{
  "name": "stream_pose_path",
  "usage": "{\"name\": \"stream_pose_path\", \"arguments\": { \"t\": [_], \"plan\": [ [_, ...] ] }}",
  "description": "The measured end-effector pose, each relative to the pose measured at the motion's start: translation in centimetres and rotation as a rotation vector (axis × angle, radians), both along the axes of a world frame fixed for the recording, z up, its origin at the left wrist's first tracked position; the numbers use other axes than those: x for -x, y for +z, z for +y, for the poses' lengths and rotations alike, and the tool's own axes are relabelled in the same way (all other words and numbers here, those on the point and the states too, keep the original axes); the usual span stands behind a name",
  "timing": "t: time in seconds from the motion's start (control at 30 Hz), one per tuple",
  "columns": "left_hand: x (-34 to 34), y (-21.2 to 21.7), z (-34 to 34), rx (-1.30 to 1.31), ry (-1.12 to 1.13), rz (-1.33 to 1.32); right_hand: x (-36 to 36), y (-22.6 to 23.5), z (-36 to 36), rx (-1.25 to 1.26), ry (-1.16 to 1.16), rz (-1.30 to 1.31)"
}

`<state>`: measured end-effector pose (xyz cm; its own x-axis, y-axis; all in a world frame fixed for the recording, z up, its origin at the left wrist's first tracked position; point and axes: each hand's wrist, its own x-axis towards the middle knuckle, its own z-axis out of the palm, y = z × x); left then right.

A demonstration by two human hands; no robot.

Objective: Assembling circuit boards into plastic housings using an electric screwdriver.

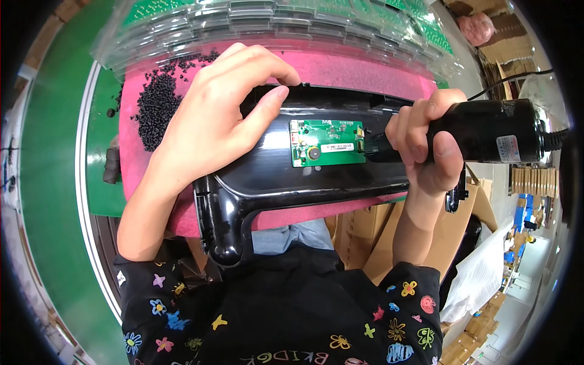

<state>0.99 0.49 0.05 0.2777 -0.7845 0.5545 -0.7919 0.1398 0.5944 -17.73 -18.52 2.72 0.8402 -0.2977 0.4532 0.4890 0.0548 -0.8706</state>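
A long black plastic housing (261, 164) lies open side up across the pink mat, its near left arm reaching over the mat's front edge. Inside it sits a green circuit board (328, 159) with a white label and a round black part. My right hand (429, 140) is wrapped round a black electric screwdriver (486, 131), held nearly level. Its dark front end points left and meets the board's right edge; the very tip is hard to make out. My left hand (219, 109) arches over the housing's left end, thumb and forefinger closed about its far rim.
Loose black screws (157, 109) are heaped on the pink mat (137, 164) at left. Stacked clear trays (274, 33) with green boards line the back. A cable (508, 78) runs from the right. Cardboard (420, 234) stands below the table's right side.
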Motion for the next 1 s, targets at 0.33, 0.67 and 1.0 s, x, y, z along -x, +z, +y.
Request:
{"name": "stream_pose_path", "arguments": {
  "t": [0.33,0.67,1.0],
  "plan": [
    [-0.7,-1.1,0.3,-0.239,0.117,-0.081,-0.3,1.6,0.2,-0.026,-0.138,0.203],
    [1.5,0.3,1.1,-0.611,-0.14,-0.105,0.2,2.5,-4.1,-0.651,-0.35,0.3],
    [3.2,5.3,1.6,-0.412,0.067,-0.043,14.3,8.4,-5.8,-0.023,-0.757,0.182]
  ]
}}
